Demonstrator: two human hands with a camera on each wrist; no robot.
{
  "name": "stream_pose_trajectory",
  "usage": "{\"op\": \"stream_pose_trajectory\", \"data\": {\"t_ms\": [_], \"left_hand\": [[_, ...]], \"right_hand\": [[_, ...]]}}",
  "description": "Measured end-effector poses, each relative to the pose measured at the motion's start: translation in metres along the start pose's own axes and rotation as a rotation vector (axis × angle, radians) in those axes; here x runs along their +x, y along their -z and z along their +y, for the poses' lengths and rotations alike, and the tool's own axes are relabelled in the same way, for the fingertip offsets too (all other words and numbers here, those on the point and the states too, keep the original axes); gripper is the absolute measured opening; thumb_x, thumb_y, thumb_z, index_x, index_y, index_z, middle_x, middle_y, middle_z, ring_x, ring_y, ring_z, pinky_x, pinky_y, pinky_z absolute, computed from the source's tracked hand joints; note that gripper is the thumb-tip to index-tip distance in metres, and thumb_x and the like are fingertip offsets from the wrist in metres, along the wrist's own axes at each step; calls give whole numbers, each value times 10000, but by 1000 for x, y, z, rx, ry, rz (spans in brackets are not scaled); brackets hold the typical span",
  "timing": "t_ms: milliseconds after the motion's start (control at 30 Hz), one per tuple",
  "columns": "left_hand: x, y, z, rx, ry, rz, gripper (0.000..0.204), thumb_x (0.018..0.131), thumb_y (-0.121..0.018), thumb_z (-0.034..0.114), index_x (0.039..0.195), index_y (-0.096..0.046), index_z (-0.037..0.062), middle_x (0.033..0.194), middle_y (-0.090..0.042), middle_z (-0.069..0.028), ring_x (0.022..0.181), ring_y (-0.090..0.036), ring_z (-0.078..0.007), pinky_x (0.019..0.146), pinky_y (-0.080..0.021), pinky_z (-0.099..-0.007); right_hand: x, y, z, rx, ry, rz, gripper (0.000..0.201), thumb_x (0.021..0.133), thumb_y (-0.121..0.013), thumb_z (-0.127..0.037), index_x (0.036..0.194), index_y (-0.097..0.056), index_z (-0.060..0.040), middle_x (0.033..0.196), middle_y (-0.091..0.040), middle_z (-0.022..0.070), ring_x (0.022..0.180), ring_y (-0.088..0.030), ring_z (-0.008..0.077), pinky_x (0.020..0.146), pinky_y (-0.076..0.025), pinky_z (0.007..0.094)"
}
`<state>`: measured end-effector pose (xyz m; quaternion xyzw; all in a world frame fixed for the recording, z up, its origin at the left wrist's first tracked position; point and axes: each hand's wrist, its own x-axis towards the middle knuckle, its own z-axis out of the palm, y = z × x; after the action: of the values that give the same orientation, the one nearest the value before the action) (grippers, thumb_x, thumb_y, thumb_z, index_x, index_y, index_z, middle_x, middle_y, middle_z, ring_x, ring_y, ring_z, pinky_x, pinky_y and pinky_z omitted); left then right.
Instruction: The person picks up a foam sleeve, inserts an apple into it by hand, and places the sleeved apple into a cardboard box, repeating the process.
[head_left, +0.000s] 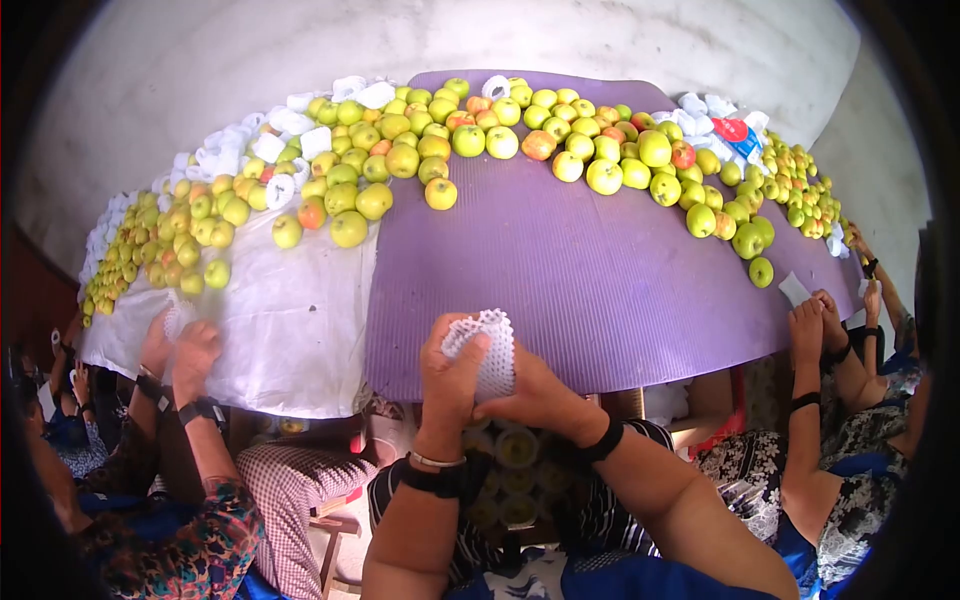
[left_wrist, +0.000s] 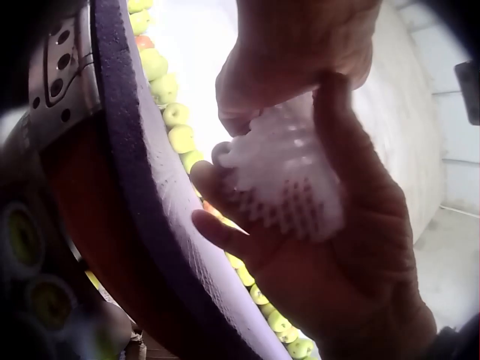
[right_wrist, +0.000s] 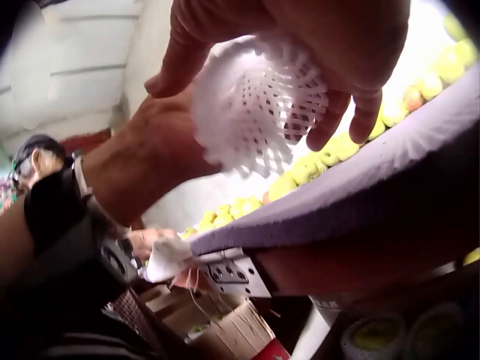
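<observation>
Both hands hold a white foam fruit net (head_left: 495, 365) above my lap, just in front of the table's near edge. My left hand (head_left: 450, 375) grips its left side, the thumb at the open rim. From the right, my right hand (head_left: 540, 395) cups the net, its thumb across the lower end and its fingers behind. In the right wrist view the net (right_wrist: 259, 105) is open-ended, and light passes through its mesh. In the left wrist view the fingers (left_wrist: 225, 232) of the right hand extend past the net.
Green and reddish apples (head_left: 400, 160) lie heaped along the far side of the purple ribbed mat (head_left: 520, 270). White foam nets (head_left: 220, 150) are piled behind them at left. People work on both sides, their hands (head_left: 195, 350) close by. Netted apples (head_left: 515, 450) sit below the table edge.
</observation>
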<state>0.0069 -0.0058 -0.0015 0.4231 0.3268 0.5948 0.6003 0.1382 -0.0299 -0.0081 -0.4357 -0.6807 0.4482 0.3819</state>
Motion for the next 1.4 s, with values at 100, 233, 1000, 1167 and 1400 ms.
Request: {"op": "stream_pose_trajectory", "data": {"t_ms": [100, 233, 1000, 1167, 1400], "left_hand": [[0, -8, 11, -159, 35, 39, 172, 870, -521, 106, 1010, -486, 12, 880, -606, -110, 777, -589, -164, 724, -494, -300], [1, -4, 13, -395, 69, -25, 194, 882, -476, 165, 1018, -464, 27, 850, -569, -136, 752, -562, -233, 777, -490, -401], [-43, -61, 32, 408, -736, -339, 244, 829, -535, 85, 603, -465, 26, 568, -504, -66, 460, -450, -179, 452, -349, -301], [-48, -64, 42, 430, -724, -466, 316, 835, -551, 151, 568, -429, 34, 556, -489, -57, 466, -458, -204, 458, -333, -313], [-41, -31, 53, -52, -393, -126, 472, 937, -451, 305, 536, -373, 69, 521, -397, -35, 477, -396, -161, 488, -318, -289]], "right_hand": [[-1, -5, 8, 153, -82, -124, 527, 708, -703, -139, 1175, -498, -5, 951, -633, 128, 884, -602, 190, 783, -470, 328], [-3, -4, 4, 265, -201, -172, 300, 757, -635, -112, 1033, -587, -6, 866, -643, 98, 822, -592, 153, 736, -471, 304], [8, -8, 3, -439, 267, 276, 326, 757, -698, -205, 585, -453, -77, 550, -464, 88, 483, -470, 283, 429, -361, 350], [12, -6, 3, -478, 422, 367, 375, 760, -687, -222, 542, -415, -85, 524, -431, 100, 455, -436, 286, 411, -333, 365], [5, -32, 8, -152, 367, 276, 198, 685, -705, -179, 622, -537, -95, 601, -533, 101, 558, -541, 309, 473, -410, 360]]}}
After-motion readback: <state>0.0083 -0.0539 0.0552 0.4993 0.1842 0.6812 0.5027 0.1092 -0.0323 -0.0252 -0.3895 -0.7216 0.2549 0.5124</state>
